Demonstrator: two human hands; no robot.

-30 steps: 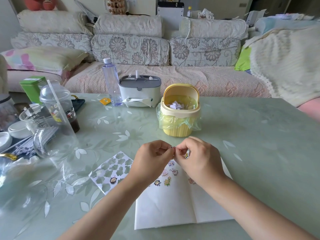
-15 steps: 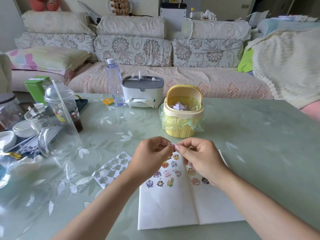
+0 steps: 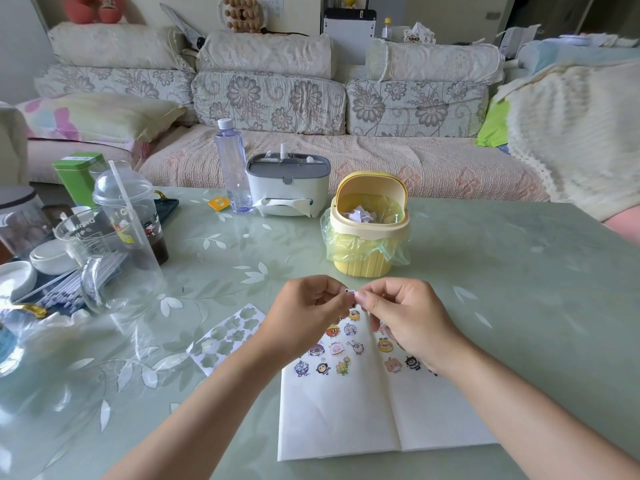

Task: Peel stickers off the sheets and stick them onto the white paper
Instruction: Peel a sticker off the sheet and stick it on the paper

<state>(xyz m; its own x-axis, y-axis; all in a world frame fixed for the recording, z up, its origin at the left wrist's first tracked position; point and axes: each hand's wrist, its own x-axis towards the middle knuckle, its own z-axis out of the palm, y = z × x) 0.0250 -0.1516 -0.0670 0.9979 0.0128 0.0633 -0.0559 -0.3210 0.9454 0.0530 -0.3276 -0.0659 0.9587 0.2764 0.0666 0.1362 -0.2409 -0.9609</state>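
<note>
A white paper point(image 3: 349, 414) with a centre fold lies on the green table in front of me, and several small cartoon stickers are stuck across its upper part. Above its top edge my left hand point(image 3: 304, 313) and my right hand point(image 3: 405, 317) meet fingertip to fingertip. Between them they pinch a tiny sticker point(image 3: 350, 292), only partly visible. A used sticker sheet point(image 3: 227, 336) with empty cut-out shapes lies flat to the left of the paper, partly under my left forearm.
A yellow mini bin point(image 3: 367, 225) with paper scraps stands just beyond my hands. Behind it are a white tissue box point(image 3: 287, 187) and a clear water bottle point(image 3: 232, 168). Glass jug point(image 3: 104, 258), lidded drink cup point(image 3: 130, 209) and dishes crowd the left side.
The view has tilted, so more of the stickered paper shows below my hands. Both hands stay together, pinching the small sticker above the paper's top edge.
</note>
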